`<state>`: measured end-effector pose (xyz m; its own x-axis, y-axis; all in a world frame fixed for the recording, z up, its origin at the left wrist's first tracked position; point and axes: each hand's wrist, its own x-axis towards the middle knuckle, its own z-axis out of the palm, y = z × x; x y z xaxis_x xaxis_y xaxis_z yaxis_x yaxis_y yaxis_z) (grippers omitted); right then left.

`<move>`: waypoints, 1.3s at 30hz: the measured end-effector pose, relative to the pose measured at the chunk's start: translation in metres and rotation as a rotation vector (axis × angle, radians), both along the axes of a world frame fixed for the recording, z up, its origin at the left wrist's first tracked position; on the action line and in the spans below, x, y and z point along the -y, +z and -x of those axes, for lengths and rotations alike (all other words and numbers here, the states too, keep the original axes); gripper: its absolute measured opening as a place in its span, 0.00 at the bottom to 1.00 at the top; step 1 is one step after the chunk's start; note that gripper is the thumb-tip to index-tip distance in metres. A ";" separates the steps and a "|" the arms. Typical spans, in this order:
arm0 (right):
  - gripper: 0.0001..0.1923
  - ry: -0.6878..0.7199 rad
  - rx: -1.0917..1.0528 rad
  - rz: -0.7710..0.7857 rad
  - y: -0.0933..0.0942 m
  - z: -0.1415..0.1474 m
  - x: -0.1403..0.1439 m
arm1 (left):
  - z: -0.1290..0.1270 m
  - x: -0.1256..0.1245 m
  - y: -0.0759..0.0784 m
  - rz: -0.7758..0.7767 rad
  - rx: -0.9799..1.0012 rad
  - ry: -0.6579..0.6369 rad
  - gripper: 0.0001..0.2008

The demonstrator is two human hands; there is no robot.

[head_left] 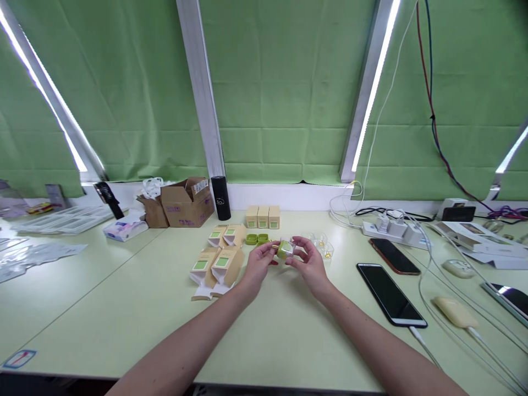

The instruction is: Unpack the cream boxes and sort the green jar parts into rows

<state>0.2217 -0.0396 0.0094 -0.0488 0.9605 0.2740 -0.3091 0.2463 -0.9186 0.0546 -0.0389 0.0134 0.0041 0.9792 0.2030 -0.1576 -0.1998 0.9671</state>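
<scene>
My left hand point(259, 263) and my right hand point(308, 264) meet over the middle of the pale green table point(124, 308), and together they grip a small green-and-clear jar point(285, 249) between their fingertips. Just behind the jar lie two green lids point(256, 238) and some small clear jars point(323, 246). To the left of my left hand lie several open tan cartons with green labels point(218, 264). Three shut tan boxes point(263, 216) stand in a row farther back.
A black cylinder point(221, 198) and brown cardboard boxes point(183, 202) stand at the back left. On the right lie two phones point(390, 294), a power strip point(391, 228), cables and papers. Clear trays point(61, 220) and a tissue pack point(125, 227) sit at far left.
</scene>
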 end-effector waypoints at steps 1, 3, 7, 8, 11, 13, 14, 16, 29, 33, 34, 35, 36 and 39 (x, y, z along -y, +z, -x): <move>0.33 -0.014 0.015 -0.010 0.001 0.000 0.001 | 0.000 0.000 0.000 0.000 0.007 -0.002 0.20; 0.32 -0.023 0.030 -0.018 0.001 0.001 0.002 | 0.000 0.001 0.001 -0.006 0.002 0.002 0.19; 0.31 -0.020 0.033 -0.021 0.001 0.002 0.003 | 0.000 0.002 0.002 -0.032 -0.027 0.021 0.18; 0.31 -0.017 0.031 -0.021 0.001 0.002 0.003 | 0.000 0.002 0.003 -0.035 -0.032 0.030 0.18; 0.31 -0.004 0.027 -0.022 0.000 0.003 0.004 | 0.000 0.002 0.004 -0.044 -0.052 0.063 0.17; 0.31 0.006 0.027 -0.026 0.001 0.003 0.005 | 0.000 0.002 0.005 -0.059 -0.070 0.086 0.16; 0.31 0.010 0.028 -0.029 0.001 0.003 0.005 | 0.000 0.002 0.005 -0.068 -0.080 0.096 0.16; 0.31 0.017 0.026 -0.034 0.001 0.004 0.006 | 0.000 0.002 0.005 -0.086 -0.097 0.115 0.15; 0.32 0.018 0.298 -0.130 -0.009 0.003 0.003 | -0.001 0.008 0.006 -0.200 -0.378 0.242 0.09; 0.31 -0.072 0.466 -0.229 -0.005 0.002 0.005 | -0.004 0.014 0.005 -0.251 -0.501 0.251 0.05; 0.31 -0.086 0.494 -0.239 -0.004 0.001 0.005 | -0.004 0.014 0.004 -0.262 -0.526 0.254 0.05; 0.31 -0.095 0.514 -0.243 -0.003 0.001 0.005 | -0.004 0.014 0.004 -0.272 -0.551 0.256 0.05; 0.32 -0.100 0.527 -0.242 -0.003 0.000 0.005 | -0.004 0.014 0.003 -0.278 -0.574 0.257 0.06; 0.32 -0.102 0.536 -0.227 -0.001 -0.001 0.004 | -0.002 0.014 0.001 -0.283 -0.626 0.255 0.06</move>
